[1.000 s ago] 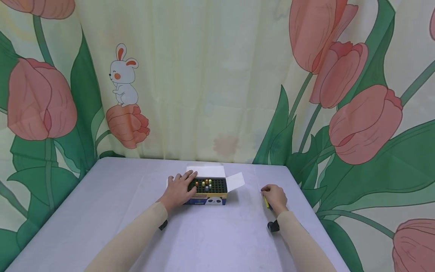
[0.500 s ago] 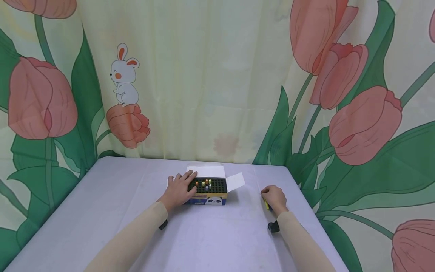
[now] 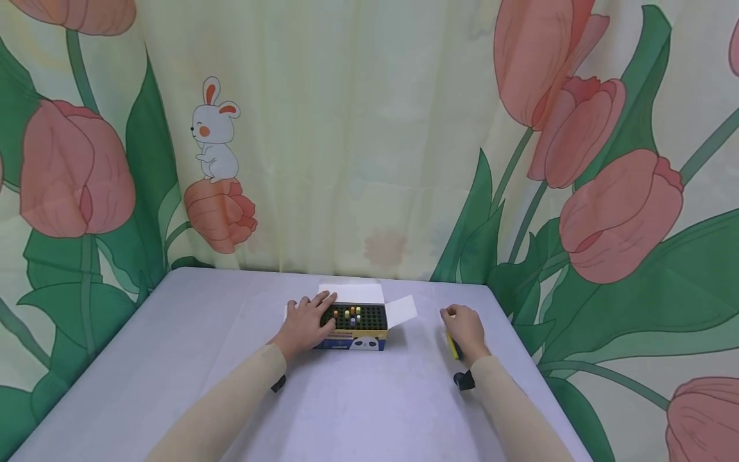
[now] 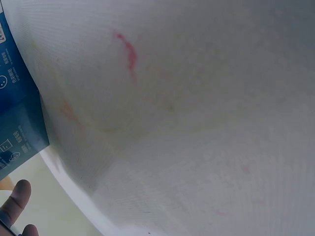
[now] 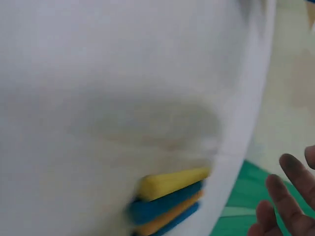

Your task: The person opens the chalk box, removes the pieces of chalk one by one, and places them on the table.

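Observation:
A blue-and-yellow box (image 3: 346,340) with a panda on its front stands near the table's far side, its white flaps folded out. Inside it a black holder (image 3: 375,314) full of holes carries several small coloured sticks (image 3: 353,313). My left hand (image 3: 303,327) rests with spread fingers over the box's left end. My right hand (image 3: 466,330) is above a small group of crayon-like sticks right of the box: a yellow stick (image 5: 174,184), blue ones and an orange stick (image 5: 170,214) lie side by side. Whether its thumb and index finger pinch anything is hidden.
A pale cloth covers the table (image 3: 369,404); faint red and orange stains show on it in the left wrist view. Behind stands a curtain (image 3: 369,160) printed with tulips and a rabbit. The box's right flap (image 3: 401,311) sticks out towards the right hand.
My right hand has lifted slightly up and away from the coloured sticks, so more of them shows. My left hand and the box have stayed in place.

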The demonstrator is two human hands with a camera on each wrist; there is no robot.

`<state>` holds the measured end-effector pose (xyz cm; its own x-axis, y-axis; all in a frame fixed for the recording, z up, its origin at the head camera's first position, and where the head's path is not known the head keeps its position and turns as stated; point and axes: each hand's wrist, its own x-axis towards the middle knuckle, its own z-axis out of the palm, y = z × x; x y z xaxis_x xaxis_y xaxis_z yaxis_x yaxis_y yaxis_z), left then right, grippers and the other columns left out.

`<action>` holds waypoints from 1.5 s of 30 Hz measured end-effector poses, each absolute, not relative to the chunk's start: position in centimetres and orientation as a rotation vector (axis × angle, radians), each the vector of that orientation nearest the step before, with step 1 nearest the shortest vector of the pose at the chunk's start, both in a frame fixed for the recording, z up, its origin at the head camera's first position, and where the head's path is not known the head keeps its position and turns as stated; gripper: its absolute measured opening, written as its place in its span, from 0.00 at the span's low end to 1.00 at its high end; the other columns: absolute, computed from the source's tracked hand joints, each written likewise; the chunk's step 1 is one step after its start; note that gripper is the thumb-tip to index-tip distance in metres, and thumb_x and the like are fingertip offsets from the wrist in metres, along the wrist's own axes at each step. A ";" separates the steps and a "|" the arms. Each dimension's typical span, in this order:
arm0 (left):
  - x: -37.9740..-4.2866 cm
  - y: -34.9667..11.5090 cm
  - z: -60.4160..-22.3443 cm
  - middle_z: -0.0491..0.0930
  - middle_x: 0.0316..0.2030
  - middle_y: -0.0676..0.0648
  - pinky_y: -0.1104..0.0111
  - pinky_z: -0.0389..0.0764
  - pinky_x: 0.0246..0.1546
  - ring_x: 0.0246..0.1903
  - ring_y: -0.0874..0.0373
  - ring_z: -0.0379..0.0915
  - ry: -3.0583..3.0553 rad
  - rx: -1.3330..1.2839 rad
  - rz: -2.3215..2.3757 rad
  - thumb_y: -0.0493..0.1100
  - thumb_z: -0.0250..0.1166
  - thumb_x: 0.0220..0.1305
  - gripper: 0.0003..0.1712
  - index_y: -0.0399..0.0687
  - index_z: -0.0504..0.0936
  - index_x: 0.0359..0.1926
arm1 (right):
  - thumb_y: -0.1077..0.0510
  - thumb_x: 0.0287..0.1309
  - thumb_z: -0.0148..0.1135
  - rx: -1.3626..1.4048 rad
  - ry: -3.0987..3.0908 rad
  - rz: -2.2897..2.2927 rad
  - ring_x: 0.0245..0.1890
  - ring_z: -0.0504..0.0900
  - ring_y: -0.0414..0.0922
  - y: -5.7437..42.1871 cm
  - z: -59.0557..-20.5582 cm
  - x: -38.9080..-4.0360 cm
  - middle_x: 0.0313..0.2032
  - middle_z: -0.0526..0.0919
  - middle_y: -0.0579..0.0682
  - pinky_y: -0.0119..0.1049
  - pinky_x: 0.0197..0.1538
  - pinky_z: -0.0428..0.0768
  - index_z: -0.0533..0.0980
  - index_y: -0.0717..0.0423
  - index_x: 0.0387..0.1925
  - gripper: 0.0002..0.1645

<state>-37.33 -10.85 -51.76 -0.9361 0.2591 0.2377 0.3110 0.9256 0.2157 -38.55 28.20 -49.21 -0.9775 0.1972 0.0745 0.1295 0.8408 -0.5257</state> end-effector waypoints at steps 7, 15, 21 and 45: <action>-37.1 -10.8 -51.6 0.64 0.77 0.48 0.36 0.63 0.58 0.61 0.39 0.71 -2.886 -0.443 -0.371 0.65 0.48 0.72 0.40 0.62 0.60 0.81 | 0.46 0.75 0.55 -0.016 -2.654 0.948 0.49 0.83 0.54 23.6 -45.4 -38.9 0.51 0.86 0.56 0.50 0.50 0.81 0.82 0.56 0.54 0.21; -37.0 -10.8 -51.4 0.64 0.77 0.48 0.36 0.63 0.58 0.61 0.39 0.71 -2.892 -0.436 -0.372 0.64 0.48 0.72 0.40 0.62 0.60 0.81 | 0.53 0.72 0.62 0.396 -2.647 0.825 0.49 0.85 0.50 16.6 -43.7 -38.6 0.50 0.88 0.52 0.48 0.53 0.82 0.83 0.55 0.54 0.15; -37.0 -11.0 -51.3 0.65 0.77 0.48 0.37 0.63 0.57 0.61 0.40 0.71 -2.882 -0.452 -0.395 0.63 0.49 0.72 0.39 0.61 0.61 0.81 | 0.51 0.68 0.67 0.527 -2.842 0.665 0.50 0.85 0.49 13.6 -45.7 -38.5 0.50 0.86 0.50 0.46 0.53 0.82 0.86 0.51 0.49 0.13; -37.1 -10.9 -51.5 0.64 0.77 0.48 0.37 0.63 0.58 0.61 0.40 0.71 -2.882 -0.454 -0.411 0.62 0.49 0.71 0.40 0.60 0.61 0.81 | 0.46 0.65 0.70 0.750 -2.957 0.490 0.45 0.85 0.44 12.7 -47.5 -38.3 0.42 0.89 0.42 0.51 0.59 0.72 0.87 0.44 0.46 0.12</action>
